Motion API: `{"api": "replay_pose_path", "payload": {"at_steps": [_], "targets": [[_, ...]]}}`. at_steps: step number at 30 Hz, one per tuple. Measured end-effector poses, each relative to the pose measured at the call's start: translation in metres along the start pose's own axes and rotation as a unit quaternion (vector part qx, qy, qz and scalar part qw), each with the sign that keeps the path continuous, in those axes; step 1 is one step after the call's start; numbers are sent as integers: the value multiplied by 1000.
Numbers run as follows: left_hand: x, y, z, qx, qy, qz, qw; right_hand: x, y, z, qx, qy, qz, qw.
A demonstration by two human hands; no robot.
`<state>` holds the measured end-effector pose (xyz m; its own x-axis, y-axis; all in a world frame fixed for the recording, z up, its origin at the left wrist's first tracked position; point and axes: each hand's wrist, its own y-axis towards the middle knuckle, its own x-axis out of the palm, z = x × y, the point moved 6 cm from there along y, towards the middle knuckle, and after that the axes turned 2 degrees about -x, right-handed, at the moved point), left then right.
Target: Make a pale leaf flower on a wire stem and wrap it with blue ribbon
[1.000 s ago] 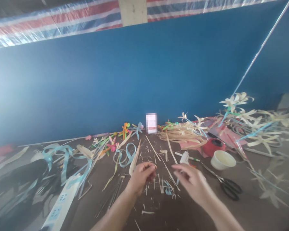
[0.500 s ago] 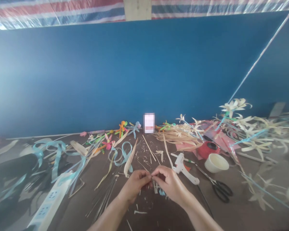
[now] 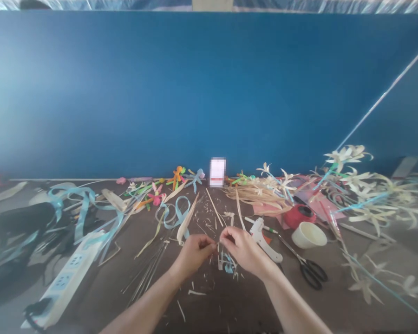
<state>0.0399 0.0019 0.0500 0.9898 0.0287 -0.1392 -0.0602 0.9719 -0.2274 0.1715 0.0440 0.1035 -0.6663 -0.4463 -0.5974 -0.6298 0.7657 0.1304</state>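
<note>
My left hand (image 3: 196,252) is closed in a pinch above the brown tabletop (image 3: 245,311). Facing it across a narrow gap, my right hand (image 3: 243,248) is pinched too. Whatever lies between the fingertips is too small and blurred to name. Just below my right hand is a small cluster of pale and light blue pieces (image 3: 228,266), partly hidden by that hand. A white glue gun (image 3: 264,240) lies to the right of my right hand. Beyond my left hand a dried pale leaf strip (image 3: 188,220) rests on the table.
Black-handled scissors (image 3: 311,272), a white cup (image 3: 309,235) and a red roll (image 3: 298,215) are on the right, near pale woven flowers (image 3: 364,178). A power strip (image 3: 68,278) and blue ribbon (image 3: 85,208) lie left. Thin wires (image 3: 149,269) lie near my left forearm. Behind stands a blue panel (image 3: 195,93).
My hands have drawn slightly apart at the fingertips, both still pinched. The view has shifted, so less shows above the blue panel and more of the near table is visible.
</note>
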Motion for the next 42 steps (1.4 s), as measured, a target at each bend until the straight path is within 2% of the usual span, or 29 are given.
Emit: {"api": "replay_pose_path", "payload": {"at_steps": [2, 6, 11, 19, 23, 25, 28, 30, 32, 37, 42], "targets": [[0, 2, -3, 4, -6, 6, 1000, -1, 2, 1, 5, -4, -1, 1000], [2, 4, -8, -33, -61, -19, 997, -5, 7, 2, 13, -2, -1, 1000], [-4, 7, -4, -41, -97, 19, 994, -7, 11, -1, 2, -31, -18, 999], [2, 6, -7, -1, 40, 13, 999, 5, 3, 0, -10, -44, -25, 999], [2, -1, -5, 36, 93, 29, 995, 9, 0, 12, 8, -33, -30, 999], [-2, -4, -7, 40, 94, 50, 994, 3, 2, 23, 26, -41, -16, 999], [-15, -4, -20, -4, 26, 88, 996, -22, 11, 45, 74, -134, 41, 987], [-24, -5, -29, -38, -43, 110, 992, -35, 19, 63, 119, -238, 44, 963], [-29, -6, -35, -60, -91, 120, 987, -39, 29, 77, 146, -289, 26, 946], [-26, -8, -33, -80, -129, 122, 981, -18, 48, 98, 182, -326, -20, 927], [-17, -6, -33, -91, -171, 113, 975, 1, 52, 103, 192, -343, -47, 918]]}}
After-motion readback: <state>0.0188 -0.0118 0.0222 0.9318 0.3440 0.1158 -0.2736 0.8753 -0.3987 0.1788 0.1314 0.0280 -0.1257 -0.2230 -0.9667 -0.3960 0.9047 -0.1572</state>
